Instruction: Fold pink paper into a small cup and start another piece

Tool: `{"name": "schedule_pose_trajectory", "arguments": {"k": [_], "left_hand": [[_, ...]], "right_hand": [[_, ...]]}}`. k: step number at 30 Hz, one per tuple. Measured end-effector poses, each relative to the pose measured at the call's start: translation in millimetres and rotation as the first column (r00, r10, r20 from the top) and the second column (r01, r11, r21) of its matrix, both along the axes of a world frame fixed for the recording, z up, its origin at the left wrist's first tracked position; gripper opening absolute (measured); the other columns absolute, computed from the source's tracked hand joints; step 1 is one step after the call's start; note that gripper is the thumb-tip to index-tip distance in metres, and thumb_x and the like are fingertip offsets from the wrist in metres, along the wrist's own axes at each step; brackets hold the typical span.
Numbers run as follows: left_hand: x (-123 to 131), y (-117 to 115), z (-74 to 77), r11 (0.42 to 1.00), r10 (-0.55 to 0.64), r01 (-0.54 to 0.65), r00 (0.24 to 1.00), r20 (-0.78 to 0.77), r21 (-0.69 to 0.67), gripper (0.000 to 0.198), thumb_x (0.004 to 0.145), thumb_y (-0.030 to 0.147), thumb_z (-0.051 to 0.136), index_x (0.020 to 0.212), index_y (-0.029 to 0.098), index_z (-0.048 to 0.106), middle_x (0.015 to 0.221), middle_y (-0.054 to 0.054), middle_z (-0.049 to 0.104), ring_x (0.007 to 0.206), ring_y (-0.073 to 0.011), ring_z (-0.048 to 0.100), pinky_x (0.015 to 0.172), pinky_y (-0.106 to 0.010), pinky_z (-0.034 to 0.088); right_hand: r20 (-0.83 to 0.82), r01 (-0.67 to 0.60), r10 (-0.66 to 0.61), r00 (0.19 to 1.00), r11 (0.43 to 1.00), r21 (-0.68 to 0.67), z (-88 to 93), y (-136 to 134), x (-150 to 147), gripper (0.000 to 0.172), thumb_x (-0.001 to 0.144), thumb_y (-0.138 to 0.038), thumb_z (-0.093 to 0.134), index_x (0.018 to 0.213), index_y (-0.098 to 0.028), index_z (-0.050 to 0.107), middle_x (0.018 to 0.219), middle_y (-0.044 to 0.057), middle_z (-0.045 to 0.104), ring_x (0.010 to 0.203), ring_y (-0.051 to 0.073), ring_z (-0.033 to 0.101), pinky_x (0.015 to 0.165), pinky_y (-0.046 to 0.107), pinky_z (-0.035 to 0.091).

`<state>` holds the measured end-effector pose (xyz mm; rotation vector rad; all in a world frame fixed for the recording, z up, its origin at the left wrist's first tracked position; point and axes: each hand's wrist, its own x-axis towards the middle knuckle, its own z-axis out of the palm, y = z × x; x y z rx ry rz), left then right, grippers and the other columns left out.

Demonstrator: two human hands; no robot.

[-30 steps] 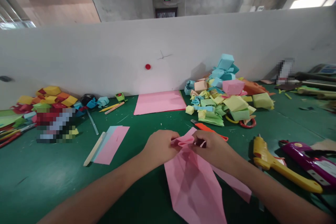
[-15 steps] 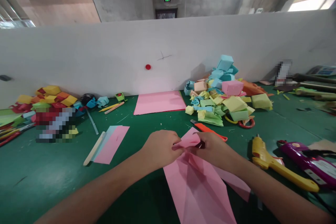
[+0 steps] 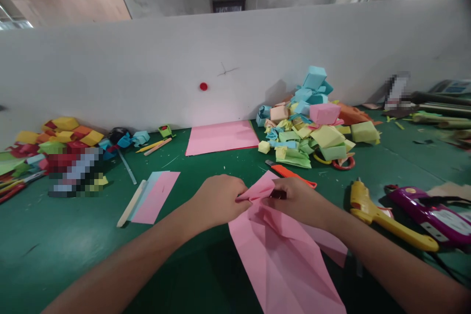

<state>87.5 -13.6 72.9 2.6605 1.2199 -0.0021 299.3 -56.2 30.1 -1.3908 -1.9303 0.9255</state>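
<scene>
A large creased pink paper sheet (image 3: 283,260) lies on the green mat (image 3: 73,255) in front of me, its far end gathered into a fold. My left hand (image 3: 217,201) pinches that fold from the left with fingers closed. From the right, my right hand (image 3: 300,201) grips the same folded end, fingers curled on the paper. The two hands nearly touch. Just beyond them lies an orange utility knife (image 3: 294,174).
A pile of folded paper cubes (image 3: 312,127) sits at the back right, with red scissors (image 3: 340,163) at its foot. A yellow glue gun (image 3: 382,216) and a purple tool (image 3: 430,208) lie right. Pink sheets (image 3: 221,136), paper strips (image 3: 150,196) and coloured paper shapes (image 3: 62,137) lie left.
Both hands have kept hold of the paper's far end and pressed the loose loop there flatter into a pointed fold. The view has tilted down slightly.
</scene>
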Motion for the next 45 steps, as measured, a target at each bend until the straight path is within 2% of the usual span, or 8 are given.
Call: {"name": "schedule_pose_trajectory", "arguments": {"k": [7,11,14,20,25,34,41,45], "left_hand": [[1.0,-0.8,1.2,1.0,0.019,-0.019,1.0,0.004,0.013,0.034,0.082,0.042,0.061,0.061,0.02,0.046,0.062,0.0,0.052,0.059,-0.0169,0.051,0.053,-0.031,0.019],[1.8,-1.0,0.8,1.0,0.028,-0.028,1.0,0.011,-0.004,0.04,0.083,0.048,0.061,0.061,0.02,0.043,0.061,0.0,0.051,0.058,-0.0165,0.049,0.053,-0.031,0.018],[1.3,0.1,-1.1,1.0,0.01,-0.01,0.999,0.037,-0.011,0.041,0.086,0.046,0.059,0.06,0.02,0.042,0.063,0.0,0.052,0.058,-0.016,0.049,0.053,-0.031,0.019],[1.7,-0.6,-0.8,1.0,0.028,-0.028,0.999,0.017,-0.005,0.044,0.084,0.045,0.059,0.057,0.02,0.035,0.056,0.001,0.044,0.053,-0.0149,0.043,0.052,-0.031,0.016],[4.7,-3.7,-0.5,0.999,0.034,-0.034,0.999,-0.039,-0.014,0.041,0.082,0.048,0.062,0.058,0.021,0.043,0.058,0.0,0.05,0.056,-0.0173,0.049,0.053,-0.031,0.019],[8.7,-7.3,-7.7,1.0,0.028,-0.028,0.999,-0.032,0.0,0.025,0.082,0.036,0.058,0.063,0.021,0.057,0.068,-0.003,0.062,0.065,-0.0206,0.059,0.055,-0.03,0.024],[4.3,-0.5,-4.0,0.998,0.052,-0.053,0.998,-0.023,-0.027,0.041,0.085,0.046,0.058,0.056,0.02,0.046,0.057,0.0,0.049,0.056,-0.0165,0.048,0.053,-0.03,0.018],[1.2,2.3,-1.2,0.998,0.024,-0.025,1.0,-0.017,-0.058,0.041,0.085,0.045,0.058,0.055,0.019,0.045,0.054,0.002,0.045,0.051,-0.0136,0.042,0.053,-0.03,0.017]], "right_hand": [[-0.052,-0.026,0.026,0.998,1.0,-0.008,-0.1,0.5,-0.8,0.015,0.083,-0.024,0.061,0.083,-0.021,0.075,0.078,0.001,0.073,0.072,0.02,0.063,0.061,0.03,0.045],[-0.012,-0.035,0.035,0.999,0.999,-0.003,-0.1,-0.1,-1.5,0.016,0.083,-0.022,0.058,0.083,-0.021,0.074,0.079,0.001,0.073,0.072,0.02,0.063,0.06,0.029,0.044],[0.0,-0.018,0.018,1.0,1.0,-0.015,0.0,-0.7,-1.6,0.015,0.083,-0.023,0.059,0.083,-0.021,0.073,0.079,0.001,0.072,0.07,0.019,0.063,0.059,0.028,0.043],[0.078,0.025,-0.024,0.997,1.0,-0.015,4.7,-2.2,-3.6,0.012,0.081,-0.025,0.062,0.079,-0.02,0.072,0.072,0.0,0.069,0.064,0.017,0.059,0.055,0.028,0.039],[0.102,0.016,-0.015,0.995,1.0,-0.01,3.3,-3.4,-4.9,0.01,0.079,-0.022,0.061,0.073,-0.021,0.069,0.069,0.0,0.067,0.062,0.017,0.057,0.053,0.028,0.037],[0.109,0.082,-0.076,0.991,0.995,-0.054,0.9,-4.5,-9.1,0.003,0.073,-0.019,0.067,0.071,-0.019,0.068,0.069,0.002,0.069,0.062,0.017,0.057,0.053,0.026,0.037],[0.122,0.021,-0.015,0.992,0.999,-0.049,4.7,-5.9,-9.1,0.015,0.079,-0.017,0.059,0.086,-0.02,0.072,0.08,0.002,0.071,0.07,0.018,0.061,0.058,0.027,0.04],[0.1,0.001,0.005,0.995,0.998,-0.057,5.3,-5.0,-9.3,0.014,0.081,-0.019,0.058,0.085,-0.021,0.071,0.078,0.0,0.07,0.069,0.017,0.061,0.057,0.027,0.039]]}}
